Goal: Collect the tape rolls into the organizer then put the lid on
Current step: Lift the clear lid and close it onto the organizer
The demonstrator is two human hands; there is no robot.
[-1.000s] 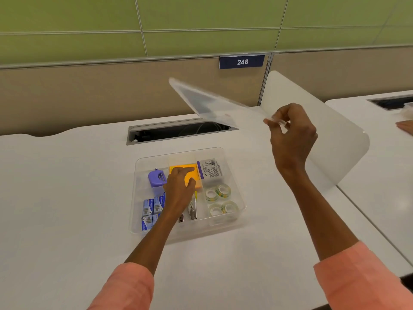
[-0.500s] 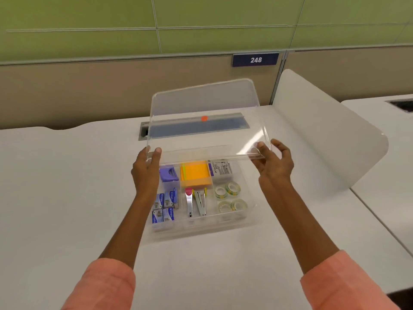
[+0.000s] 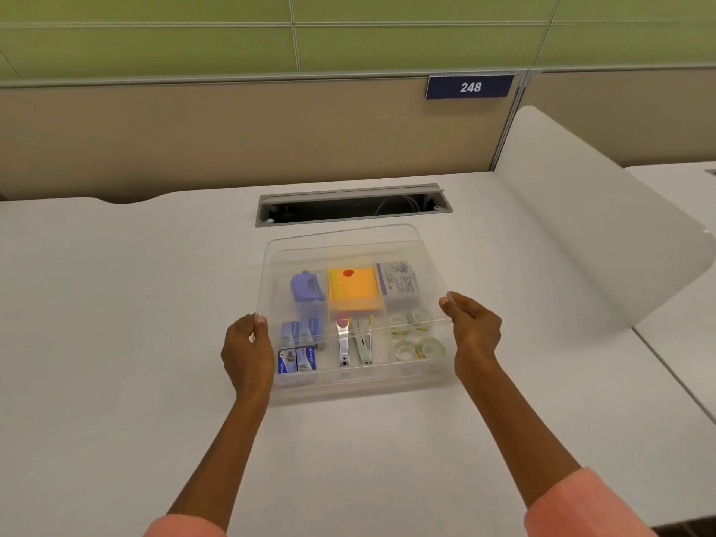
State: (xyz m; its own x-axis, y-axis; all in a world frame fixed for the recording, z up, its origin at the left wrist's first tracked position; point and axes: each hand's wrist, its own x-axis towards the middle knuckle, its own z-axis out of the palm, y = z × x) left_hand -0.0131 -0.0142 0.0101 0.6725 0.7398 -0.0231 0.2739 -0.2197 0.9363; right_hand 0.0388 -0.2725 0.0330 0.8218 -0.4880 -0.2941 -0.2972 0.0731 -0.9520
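Between the person's left hand (image 3: 248, 344) and right hand (image 3: 470, 331), each pinching a side edge, the clear flat plastic lid (image 3: 348, 246) has dropped from tilted overhead to nearly seated on the clear compartmented organizer (image 3: 360, 385), whose four small tape rolls (image 3: 412, 337) lie just inside the right-hand grip.

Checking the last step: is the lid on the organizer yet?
Not yet seated. Both hands, left hand and right hand, hold the lid over the organizer; its near edge crosses mid-tray.

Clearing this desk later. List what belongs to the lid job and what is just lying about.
In the job:
clear plastic lid
clear divided organizer
four clear tape rolls
left hand
right hand

Lying about:
orange sticky notes
purple stapler
blue staple boxes
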